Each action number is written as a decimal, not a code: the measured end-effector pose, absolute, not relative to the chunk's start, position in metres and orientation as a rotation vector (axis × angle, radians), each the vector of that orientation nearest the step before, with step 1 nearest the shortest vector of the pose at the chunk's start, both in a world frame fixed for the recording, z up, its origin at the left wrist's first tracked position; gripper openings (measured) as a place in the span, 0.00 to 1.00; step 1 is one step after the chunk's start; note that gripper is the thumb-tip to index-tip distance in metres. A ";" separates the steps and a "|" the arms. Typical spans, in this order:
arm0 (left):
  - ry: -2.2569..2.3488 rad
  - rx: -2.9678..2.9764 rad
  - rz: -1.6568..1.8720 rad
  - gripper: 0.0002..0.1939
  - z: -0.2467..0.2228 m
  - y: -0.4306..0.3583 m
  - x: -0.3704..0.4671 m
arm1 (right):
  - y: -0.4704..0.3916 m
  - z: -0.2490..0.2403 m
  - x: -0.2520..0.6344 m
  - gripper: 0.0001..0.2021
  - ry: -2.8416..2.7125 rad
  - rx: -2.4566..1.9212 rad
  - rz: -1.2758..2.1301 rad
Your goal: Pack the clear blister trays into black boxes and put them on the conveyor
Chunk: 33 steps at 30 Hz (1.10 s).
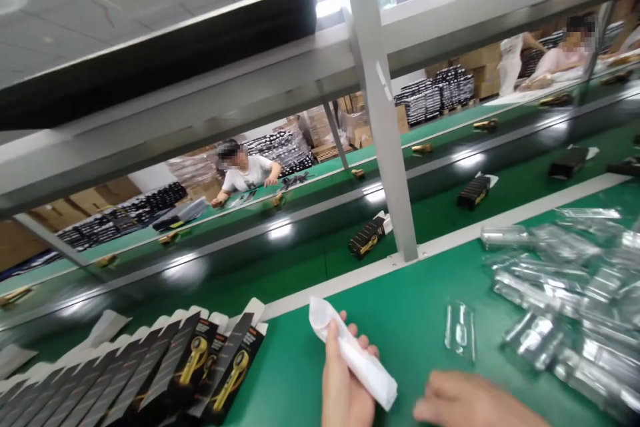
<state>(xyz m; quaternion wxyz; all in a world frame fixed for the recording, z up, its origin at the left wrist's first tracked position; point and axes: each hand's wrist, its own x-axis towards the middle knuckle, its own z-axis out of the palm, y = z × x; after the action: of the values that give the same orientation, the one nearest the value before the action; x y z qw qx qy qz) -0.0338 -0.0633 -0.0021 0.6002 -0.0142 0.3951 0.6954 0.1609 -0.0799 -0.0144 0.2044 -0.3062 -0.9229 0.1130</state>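
My left hand [345, 373] is wrapped round a white wrapped packet [367, 363], thumb on top, above the green table [285, 353]. To its right is my right hand [465, 400], blurred, low over the table with its fingers curled and their tips largely hidden; whether it grips anything is unclear. Just above that hand lies a small clear plastic tray [460, 331]. A heap of clear plastic trays [565, 293] covers the right side. Black boxes with a gold tool picture [233, 373] stand in a slanted row at the left, their white flaps up.
Beyond the table edge [320, 292], a green conveyor carries black boxes [370, 235]. Gold-coloured items [421, 148] lie along a farther line. A grey metal post [385, 120] rises from the edge. One person [247, 173] sits across, another [560, 60] at far right.
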 end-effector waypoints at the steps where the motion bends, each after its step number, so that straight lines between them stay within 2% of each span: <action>1: 0.904 -0.037 1.607 0.11 0.001 -0.063 -0.037 | -0.073 -0.004 0.176 0.23 -2.539 -0.905 0.276; 4: 0.898 -0.030 1.530 0.09 0.003 -0.065 -0.033 | -0.043 0.010 0.219 0.29 -2.548 -1.033 0.136; 7: 0.936 0.016 1.440 0.11 0.002 -0.070 -0.019 | -0.020 -0.002 0.239 0.37 -2.682 -1.013 0.118; 9: 0.953 0.083 1.403 0.13 0.000 -0.073 -0.011 | -0.014 -0.012 0.236 0.34 -2.702 -1.031 0.099; 12: 0.972 0.203 1.362 0.15 -0.004 -0.076 -0.005 | -0.022 -0.011 0.217 0.21 -2.548 -1.196 0.134; 15: 0.997 0.261 1.411 0.17 -0.008 -0.077 0.001 | -0.039 0.007 0.186 0.19 -2.306 -1.278 0.485; 18: 0.913 0.296 1.465 0.23 -0.013 -0.080 0.009 | -0.056 0.018 0.152 0.15 -2.171 -1.227 0.824; 21: 0.875 0.404 1.467 0.28 -0.015 -0.083 0.018 | -0.065 0.007 0.128 0.10 -2.142 -1.181 0.830; 24: 0.913 0.445 1.455 0.31 -0.013 -0.085 0.021 | -0.068 -0.015 0.121 0.11 -2.174 -1.119 0.664; 27: 0.913 0.382 1.457 0.26 -0.011 -0.085 0.020 | -0.066 -0.027 0.128 0.15 -2.189 -1.058 0.598; 30: 0.851 0.308 1.475 0.25 -0.016 -0.084 0.021 | -0.059 -0.028 0.140 0.17 -2.141 -1.043 0.711; 33: 0.738 0.300 1.529 0.31 -0.023 -0.083 0.026 | -0.053 -0.034 0.148 0.20 -2.088 -1.033 0.859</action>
<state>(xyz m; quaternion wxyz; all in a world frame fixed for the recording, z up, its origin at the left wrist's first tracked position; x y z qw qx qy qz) 0.0258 -0.0830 -0.0232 0.6508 0.1321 0.3248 0.6734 0.1476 -0.0534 -0.0336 0.3236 -0.3938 -0.7956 0.3274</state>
